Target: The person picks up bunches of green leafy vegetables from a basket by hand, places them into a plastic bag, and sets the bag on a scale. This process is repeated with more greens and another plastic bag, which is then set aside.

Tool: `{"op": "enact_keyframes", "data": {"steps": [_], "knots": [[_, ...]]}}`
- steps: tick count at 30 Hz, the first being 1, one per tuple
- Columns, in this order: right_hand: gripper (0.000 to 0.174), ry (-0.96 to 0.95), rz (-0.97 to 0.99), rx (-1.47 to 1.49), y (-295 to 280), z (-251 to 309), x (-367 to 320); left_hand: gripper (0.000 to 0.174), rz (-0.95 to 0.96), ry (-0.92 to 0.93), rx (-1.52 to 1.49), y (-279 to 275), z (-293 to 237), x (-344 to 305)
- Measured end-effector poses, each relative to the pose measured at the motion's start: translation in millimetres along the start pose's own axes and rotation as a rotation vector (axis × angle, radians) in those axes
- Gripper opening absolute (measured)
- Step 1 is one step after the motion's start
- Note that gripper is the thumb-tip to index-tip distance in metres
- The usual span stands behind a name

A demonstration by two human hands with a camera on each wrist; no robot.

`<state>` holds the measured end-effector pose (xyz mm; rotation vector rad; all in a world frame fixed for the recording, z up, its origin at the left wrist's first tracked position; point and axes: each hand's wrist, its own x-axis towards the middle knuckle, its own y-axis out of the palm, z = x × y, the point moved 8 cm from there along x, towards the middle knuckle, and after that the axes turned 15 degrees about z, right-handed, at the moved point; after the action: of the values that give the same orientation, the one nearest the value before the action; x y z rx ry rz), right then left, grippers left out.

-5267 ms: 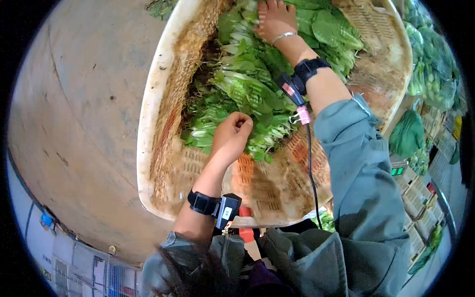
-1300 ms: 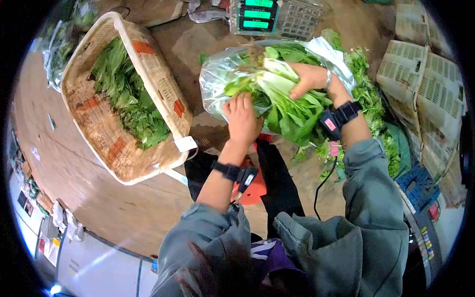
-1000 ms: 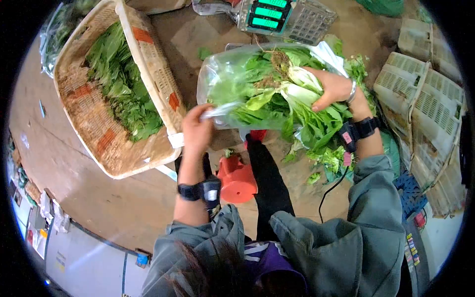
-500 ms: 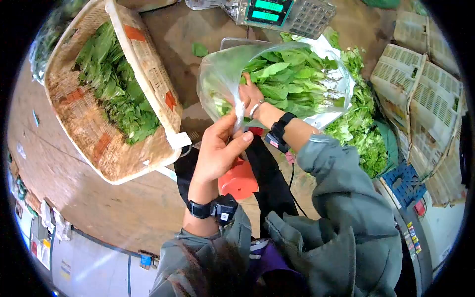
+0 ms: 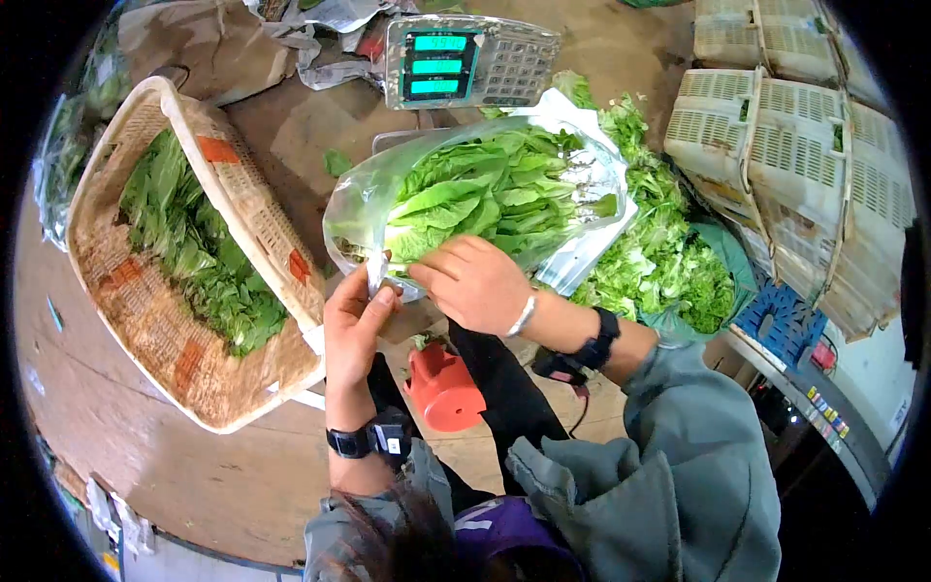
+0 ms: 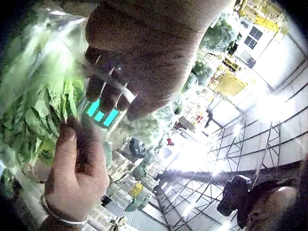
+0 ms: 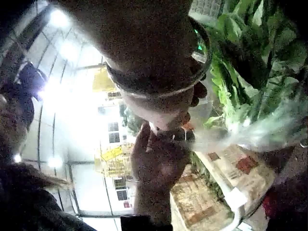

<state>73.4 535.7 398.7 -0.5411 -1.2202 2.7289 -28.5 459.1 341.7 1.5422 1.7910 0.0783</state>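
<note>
A clear plastic bag (image 5: 354, 209) full of leafy greens (image 5: 485, 189) lies in front of the scale, roots toward the right. At its near left corner the left hand (image 5: 354, 325) pinches a gathered strip of the plastic (image 5: 376, 270) between thumb and fingers. Just right of it the right hand (image 5: 480, 286) reaches over the bag's near edge, its fingertips close to the gathered plastic; what they hold is hidden. In the left wrist view the left hand (image 6: 144, 48) grips the twisted plastic, with the right hand (image 6: 77, 178) beside it.
A basket (image 5: 204, 412) of greens stands at the left. Behind the bag is a scale (image 5: 470, 60) with a lit display. Loose greens (image 5: 669, 262) lie to the right, beside stacked crates (image 5: 786, 145). A red stool (image 5: 446, 388) is below.
The right hand has come out from over the greens to beside the left hand. The left hand still holds the gathered plastic. Earlier the right hand held greens over the bag; they now lie inside.
</note>
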Motion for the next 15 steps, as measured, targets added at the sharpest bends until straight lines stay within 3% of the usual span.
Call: {"op": "enact_keyframes", "data": {"steps": [7, 15], "knots": [[0.023, -0.032, -0.035, 0.046, 13.4, 1.1, -36.3, 0.025, -0.115, 0.044, 0.101, 0.0, -1.1, 12.1], [0.018, -0.039, -0.119, 0.035, 23.5, -9.8, 7.9, 0.024, -0.19, 0.121, 0.122, -6.1, -6.0, 19.6]]}}
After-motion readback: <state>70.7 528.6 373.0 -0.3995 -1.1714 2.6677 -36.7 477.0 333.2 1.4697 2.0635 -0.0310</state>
